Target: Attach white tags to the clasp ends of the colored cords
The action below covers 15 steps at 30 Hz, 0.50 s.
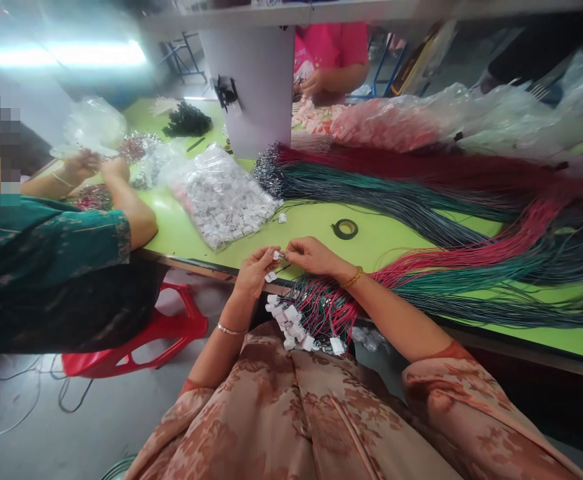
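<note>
My left hand (255, 272) pinches a small white connector (276, 255) at the table's front edge. Close to its right, my right hand (311, 256) has its fingers closed at the connector's wire side, on what looks like a thin wire end. Another white connector (271, 277) hangs just below my left fingers on a dark wire. Beneath my hands, a cluster of white connectors (291, 321) on red, green and black wires droops over the edge towards my lap. Long red wires (451, 260) run from there to the right under my right forearm.
A clear bag of white connectors (226, 200) lies behind my left hand, a black tape roll (345, 229) behind my right. Bundled dark wires (371, 190) stretch across the back. One person works at the left near a red stool (171, 327), another across the table.
</note>
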{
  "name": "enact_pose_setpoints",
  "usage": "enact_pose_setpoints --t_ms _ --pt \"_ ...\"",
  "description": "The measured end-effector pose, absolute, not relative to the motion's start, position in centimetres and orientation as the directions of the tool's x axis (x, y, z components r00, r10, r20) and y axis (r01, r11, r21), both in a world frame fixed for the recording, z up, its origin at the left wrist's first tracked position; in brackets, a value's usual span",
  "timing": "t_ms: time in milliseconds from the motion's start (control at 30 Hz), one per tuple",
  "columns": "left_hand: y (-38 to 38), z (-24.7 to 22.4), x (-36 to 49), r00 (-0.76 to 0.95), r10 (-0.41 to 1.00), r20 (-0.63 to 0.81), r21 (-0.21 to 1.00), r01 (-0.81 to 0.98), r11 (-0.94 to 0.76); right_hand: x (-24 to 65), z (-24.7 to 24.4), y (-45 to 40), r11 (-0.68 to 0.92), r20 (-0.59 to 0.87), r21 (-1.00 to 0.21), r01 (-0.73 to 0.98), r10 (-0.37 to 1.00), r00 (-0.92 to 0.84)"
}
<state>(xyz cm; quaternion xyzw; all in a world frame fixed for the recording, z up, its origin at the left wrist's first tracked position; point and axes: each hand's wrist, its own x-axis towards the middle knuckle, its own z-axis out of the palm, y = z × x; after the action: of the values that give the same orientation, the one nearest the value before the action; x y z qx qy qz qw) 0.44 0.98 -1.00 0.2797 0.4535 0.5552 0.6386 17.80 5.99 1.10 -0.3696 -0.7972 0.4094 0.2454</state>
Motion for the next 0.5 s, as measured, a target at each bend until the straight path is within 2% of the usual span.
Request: enact_pose_setpoints --t_ms 267,400,500 --pt "1.1 -1.2 0.8 -0.005 0.972 -0.234 0.915 -0.338 0.219 17.6 0.9 5.9 0.511 0.164 -0.732 0.451 0.774 -0.612" --pt "1.3 -1.6 0.9 -0.035 0.968 -0.249 0.891 -0.401 0.215 17.5 0.9 5.4 0.609 0.267 -0.635 0.476 0.751 -0.604" --pt "1.3 -1.7 1.3 -0.045 0.964 -0.264 0.876 -0.428 0.22 17.5 0.8 5.1 0.647 0.273 -0.564 0.513 0.733 -0.624"
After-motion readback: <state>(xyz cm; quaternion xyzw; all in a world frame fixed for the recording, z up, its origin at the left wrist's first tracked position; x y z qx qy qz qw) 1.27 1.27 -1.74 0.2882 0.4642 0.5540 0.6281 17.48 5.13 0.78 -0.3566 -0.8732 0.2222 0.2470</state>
